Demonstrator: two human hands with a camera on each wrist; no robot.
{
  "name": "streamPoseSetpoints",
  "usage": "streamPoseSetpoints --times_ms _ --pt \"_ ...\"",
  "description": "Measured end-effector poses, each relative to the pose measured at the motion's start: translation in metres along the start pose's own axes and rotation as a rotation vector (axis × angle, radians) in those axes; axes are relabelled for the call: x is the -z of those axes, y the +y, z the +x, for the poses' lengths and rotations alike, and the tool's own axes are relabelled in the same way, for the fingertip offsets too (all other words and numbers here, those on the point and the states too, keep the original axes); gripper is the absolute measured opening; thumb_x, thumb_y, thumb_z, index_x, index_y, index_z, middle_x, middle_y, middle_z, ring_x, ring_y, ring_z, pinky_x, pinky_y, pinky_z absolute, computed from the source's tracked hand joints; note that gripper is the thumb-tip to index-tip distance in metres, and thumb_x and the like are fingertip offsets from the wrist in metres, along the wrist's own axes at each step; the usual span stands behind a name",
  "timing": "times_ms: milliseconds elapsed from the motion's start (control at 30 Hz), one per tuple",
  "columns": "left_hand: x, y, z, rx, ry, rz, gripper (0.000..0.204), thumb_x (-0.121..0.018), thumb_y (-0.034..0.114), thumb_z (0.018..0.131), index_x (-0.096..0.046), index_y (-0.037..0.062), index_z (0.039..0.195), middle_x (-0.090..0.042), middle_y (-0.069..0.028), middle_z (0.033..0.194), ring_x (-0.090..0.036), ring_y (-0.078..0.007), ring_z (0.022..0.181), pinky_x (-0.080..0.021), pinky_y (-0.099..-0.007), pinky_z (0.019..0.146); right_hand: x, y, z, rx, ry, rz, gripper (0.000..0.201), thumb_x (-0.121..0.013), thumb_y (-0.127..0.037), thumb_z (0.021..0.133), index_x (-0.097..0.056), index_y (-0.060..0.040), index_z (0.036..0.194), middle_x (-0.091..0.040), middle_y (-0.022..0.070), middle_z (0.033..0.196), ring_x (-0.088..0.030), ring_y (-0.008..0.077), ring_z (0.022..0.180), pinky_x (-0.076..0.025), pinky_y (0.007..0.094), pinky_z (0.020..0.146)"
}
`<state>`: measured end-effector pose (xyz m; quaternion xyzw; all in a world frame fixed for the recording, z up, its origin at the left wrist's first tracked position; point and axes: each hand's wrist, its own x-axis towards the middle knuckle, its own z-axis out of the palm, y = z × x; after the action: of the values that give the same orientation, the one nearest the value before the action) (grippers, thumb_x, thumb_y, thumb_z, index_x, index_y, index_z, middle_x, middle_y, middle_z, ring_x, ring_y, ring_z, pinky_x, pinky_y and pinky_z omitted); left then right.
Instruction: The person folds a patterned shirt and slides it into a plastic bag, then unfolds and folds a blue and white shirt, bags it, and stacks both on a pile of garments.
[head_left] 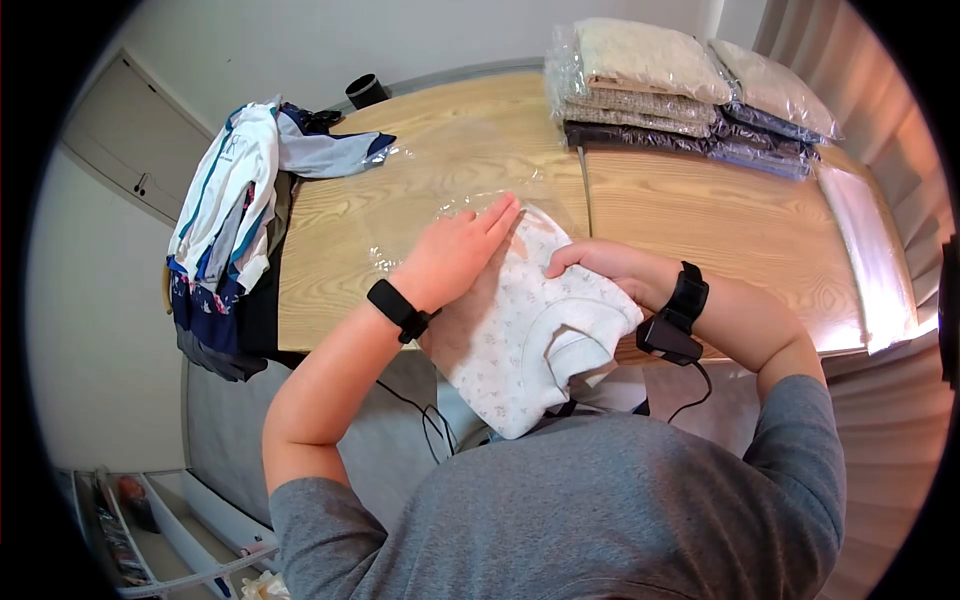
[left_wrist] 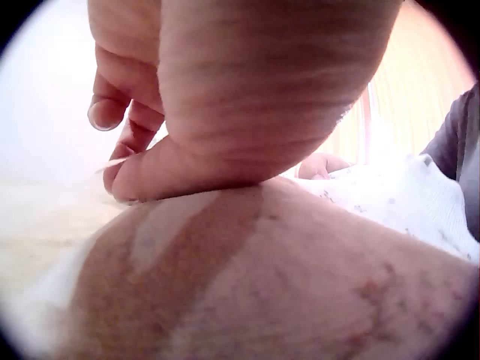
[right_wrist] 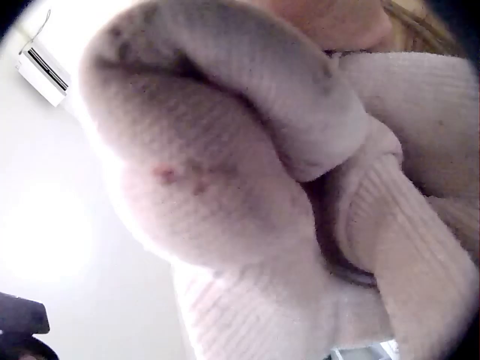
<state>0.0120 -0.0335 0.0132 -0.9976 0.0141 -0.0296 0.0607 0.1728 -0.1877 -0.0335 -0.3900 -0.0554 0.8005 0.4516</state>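
Note:
A folded white top (head_left: 500, 330) with a small floral print is held tilted at the table's near edge, its ribbed neckline toward the body. My right hand (head_left: 610, 265) grips its right side, thumb on the upper face and the other fingers hidden beneath. The neckline folds (right_wrist: 360, 187) fill the right wrist view. At the far edge of the top is my left hand (head_left: 455, 255); its thumb and fingertips close together there in the left wrist view, pinching the edge. A clear plastic bag (head_left: 400, 215) lies flat on the table just beyond the left hand.
Bagged folded garments (head_left: 650, 90) are stacked at the back right. Loose clothes (head_left: 225, 200) hang over the table's left end, near a black cup (head_left: 366, 91). Clear plastic sleeves (head_left: 868, 260) lie along the right edge. Cables (head_left: 430, 420) hang below the table.

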Motion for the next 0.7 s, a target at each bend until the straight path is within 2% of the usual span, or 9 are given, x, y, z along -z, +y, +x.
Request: streamPoseSetpoints --times_ms 200,267,300,367,400,467,567,600,700 --pt "0.004 0.004 -0.021 -0.031 0.038 0.103 0.069 -0.053 0.000 0.072 -0.035 0.0154 0.137 -0.038 -0.0122 0.138 -0.056 -0.0280 0.095 -0.049 -0.0352 0.075 -0.005 0.002 -0.018 0.119 0.028 0.061 0.036 -0.051 -0.008 0.082 -0.049 0.0080 0.114 -0.062 0.0197 0.103 -0.064 0.0274 0.088 -0.053 0.0368 0.081" --pt "0.000 0.004 -0.042 0.138 0.094 0.132 0.065 -0.051 0.000 0.074 -0.039 0.0194 0.135 -0.045 -0.0140 0.128 -0.057 -0.0291 0.092 -0.048 -0.0364 0.074 -0.003 0.004 -0.022 0.124 0.024 0.071 0.036 -0.052 -0.009 0.082 -0.049 0.0079 0.114 -0.062 0.0199 0.103 -0.064 0.0271 0.088 -0.053 0.0363 0.081" --pt "-0.003 0.002 -0.052 0.146 0.088 0.129 0.065 -0.051 0.000 0.074 -0.039 0.0194 0.135 -0.045 -0.0140 0.128 -0.057 -0.0291 0.092 -0.048 -0.0364 0.074 -0.001 0.006 -0.023 0.132 0.016 0.081 0.036 -0.052 -0.009 0.082 -0.049 0.0079 0.114 -0.062 0.0201 0.103 -0.064 0.0268 0.088 -0.053 0.0359 0.081" --pt "-0.014 -0.003 -0.073 0.470 0.011 -0.019 0.057 -0.054 0.002 0.076 -0.043 0.0148 0.130 -0.053 -0.0144 0.113 -0.057 -0.0296 0.090 -0.047 -0.0382 0.072 0.010 0.008 -0.018 0.124 0.025 0.080 0.036 -0.053 -0.010 0.082 -0.049 0.0079 0.114 -0.062 0.0200 0.103 -0.064 0.0267 0.088 -0.053 0.0357 0.081" --pt "-0.021 -0.006 -0.082 0.482 0.006 -0.020 0.057 -0.054 0.002 0.076 -0.043 0.0148 0.130 -0.053 -0.0144 0.113 -0.057 -0.0296 0.090 -0.047 -0.0382 0.072 0.012 0.008 -0.017 0.128 0.036 0.076 0.036 -0.053 -0.011 0.083 -0.049 0.0079 0.114 -0.062 0.0199 0.103 -0.064 0.0265 0.088 -0.053 0.0354 0.081" --pt "-0.035 -0.010 -0.099 0.558 0.052 0.043 0.052 -0.058 0.005 0.076 -0.045 0.0115 0.126 -0.059 -0.0139 0.089 -0.058 -0.0302 0.079 -0.046 -0.0405 0.063 0.012 0.010 -0.017 0.154 0.040 0.083 0.036 -0.054 -0.011 0.083 -0.049 0.0080 0.114 -0.062 0.0199 0.103 -0.064 0.0266 0.088 -0.053 0.0356 0.081" --pt "-0.048 -0.002 -0.111 0.652 0.052 -0.024 0.051 -0.059 0.006 0.075 -0.046 0.0102 0.124 -0.058 -0.0129 0.072 -0.058 -0.0312 0.066 -0.045 -0.0423 0.054 0.013 0.009 -0.013 0.194 0.035 0.104 0.037 -0.055 -0.013 0.084 -0.049 0.0080 0.114 -0.062 0.0203 0.103 -0.064 0.0268 0.087 -0.053 0.0361 0.081" --pt "-0.052 -0.001 -0.112 0.590 0.213 -0.024 0.050 -0.058 0.005 0.075 -0.046 0.0109 0.124 -0.057 -0.0128 0.065 -0.056 -0.0330 0.057 -0.043 -0.0436 0.050 0.014 0.007 -0.011 0.216 0.028 0.111 0.037 -0.055 -0.013 0.084 -0.049 0.0079 0.114 -0.062 0.0207 0.103 -0.064 0.0270 0.087 -0.053 0.0365 0.081" --pt "-0.056 0.003 -0.114 0.559 0.295 -0.024 0.044 -0.056 0.006 0.076 -0.049 0.0099 0.120 -0.059 -0.0087 0.067 -0.057 -0.0296 0.056 -0.045 -0.0407 0.049 0.015 0.004 -0.004 0.213 0.038 0.072 0.038 -0.056 -0.015 0.084 -0.049 0.0075 0.114 -0.062 0.0207 0.104 -0.064 0.0272 0.088 -0.054 0.0378 0.081"
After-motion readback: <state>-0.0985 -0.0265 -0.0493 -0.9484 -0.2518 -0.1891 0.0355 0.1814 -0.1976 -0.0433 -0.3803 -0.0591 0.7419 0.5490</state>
